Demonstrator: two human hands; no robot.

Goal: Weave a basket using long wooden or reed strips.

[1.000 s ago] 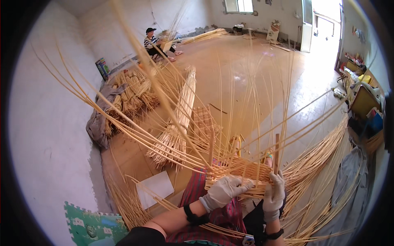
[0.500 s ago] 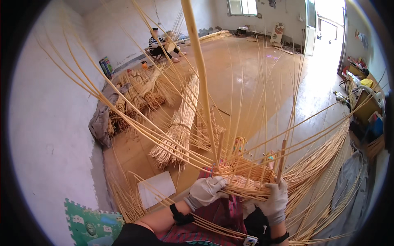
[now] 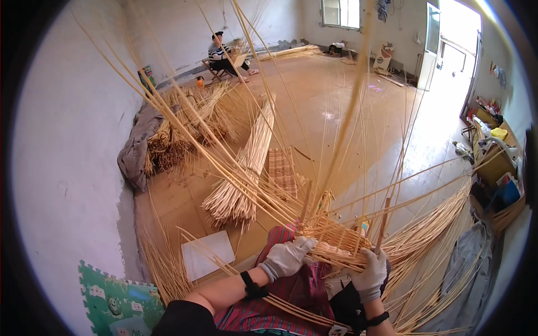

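Note:
A partly woven wicker basket [image 3: 340,238] rests over my lap, with long pale willow rods fanning up and out from its edges. My left hand [image 3: 287,257], in a whitish glove, is closed on the basket's near left corner. At the near right corner my right hand [image 3: 371,273], gloved too, grips the edge beside a short upright stick [image 3: 383,225]. Another short stick [image 3: 305,208] stands at the left corner. One thicker rod [image 3: 354,92], blurred, rises from the basket high across the view. Part of my fingers is hidden behind the weave.
A tied bundle of rods [image 3: 246,179] and a woven panel [image 3: 282,171] lie on the floor ahead. More bundles [image 3: 179,131] are heaped left by a grey cloth. Loose rods [image 3: 431,224] spread at right. A person [image 3: 224,56] sits far back. A white sheet [image 3: 208,255] lies near left.
The thick rod has swung to the right across the view. The left rods have shifted, and the view has tilted slightly. Both hands keep hold of the basket's near corners.

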